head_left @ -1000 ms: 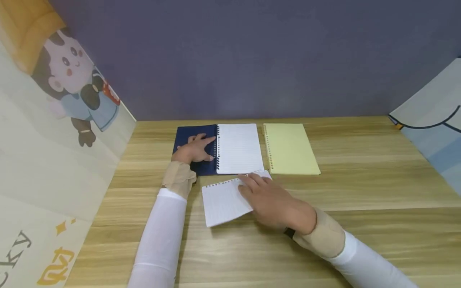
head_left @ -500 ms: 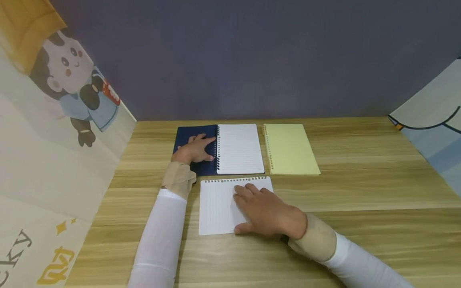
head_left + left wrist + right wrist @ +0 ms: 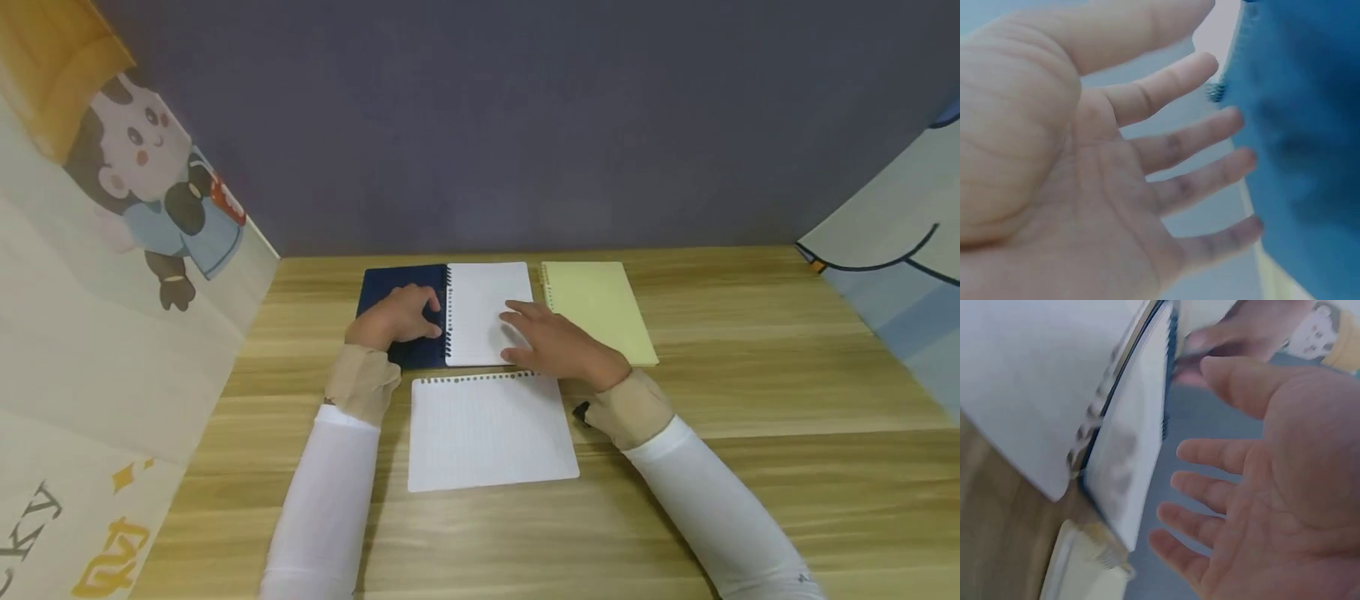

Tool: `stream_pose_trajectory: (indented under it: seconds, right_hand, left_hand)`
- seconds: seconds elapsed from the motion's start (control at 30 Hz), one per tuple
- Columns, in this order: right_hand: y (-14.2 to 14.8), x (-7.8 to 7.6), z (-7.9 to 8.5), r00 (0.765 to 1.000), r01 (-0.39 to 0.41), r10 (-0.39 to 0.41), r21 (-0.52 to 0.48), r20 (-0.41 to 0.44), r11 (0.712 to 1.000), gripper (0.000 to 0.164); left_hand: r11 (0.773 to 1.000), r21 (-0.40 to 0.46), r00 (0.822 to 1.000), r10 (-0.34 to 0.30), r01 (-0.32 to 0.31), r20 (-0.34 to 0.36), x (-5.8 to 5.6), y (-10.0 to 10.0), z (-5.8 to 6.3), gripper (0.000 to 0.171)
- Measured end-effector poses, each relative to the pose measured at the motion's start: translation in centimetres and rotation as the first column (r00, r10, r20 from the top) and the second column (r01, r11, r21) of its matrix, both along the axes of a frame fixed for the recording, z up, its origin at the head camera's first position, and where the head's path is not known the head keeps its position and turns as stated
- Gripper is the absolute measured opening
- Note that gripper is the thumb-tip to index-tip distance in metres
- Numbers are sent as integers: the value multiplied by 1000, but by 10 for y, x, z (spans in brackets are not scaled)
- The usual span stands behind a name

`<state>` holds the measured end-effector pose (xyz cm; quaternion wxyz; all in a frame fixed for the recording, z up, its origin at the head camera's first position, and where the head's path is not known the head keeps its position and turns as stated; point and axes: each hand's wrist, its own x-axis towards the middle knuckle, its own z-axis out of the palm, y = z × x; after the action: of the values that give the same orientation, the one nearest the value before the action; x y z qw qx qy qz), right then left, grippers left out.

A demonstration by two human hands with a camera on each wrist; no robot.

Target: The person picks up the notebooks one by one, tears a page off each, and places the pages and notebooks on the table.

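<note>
A notebook with a dark blue cover lies opened out, its ruled white page on the right of the black binding coils. Over the blue cover is my left hand, fingers loosely bent and holding nothing; the left wrist view shows its fingers spread near the cover. Above the page's lower right part hovers my right hand, relaxed and holding nothing. In front of the notebook lies a loose lined white sheet or thin stack, its punched holes along the far edge.
Pale yellow punched paper lies right of the notebook, its lower left partly behind my right hand. The wooden table meets a dark back wall. A printed light wall borders the left side.
The white paper has been laid flat and straightened in front of the notebook. My right hand has let it go and moved up over the notebook page. The left hand's fingers have drawn in slightly.
</note>
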<state>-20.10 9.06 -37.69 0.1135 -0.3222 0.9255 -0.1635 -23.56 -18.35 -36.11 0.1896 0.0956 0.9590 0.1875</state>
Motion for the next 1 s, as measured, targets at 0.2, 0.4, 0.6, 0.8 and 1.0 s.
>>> stream_pose_trajectory:
  seconds: [0.2,0.4,0.6,0.8,1.0]
  right_hand:
    - [-4,-20,-15,997,63,-66,65,40,996,66]
    - [-8,-24,-19,994,106,-104,95,-23,990,67]
    - [-7,-26,-18,994,105,-104,101,-10,989,66]
    - [-5,-28,-16,995,93,-94,72,15,993,63]
    - [-5,-28,-17,996,81,-82,50,28,996,60]
  left_hand:
    - [999,27,999,-36,37,-24,14,-1,9,58]
    - [996,-51,997,-67,69,36,20,11,-5,106]
    - [992,-100,997,-79,80,17,19,17,-10,110]
    - [988,-126,996,-85,85,3,18,20,-9,103]
    - [980,-172,995,-101,102,16,23,26,-8,97]
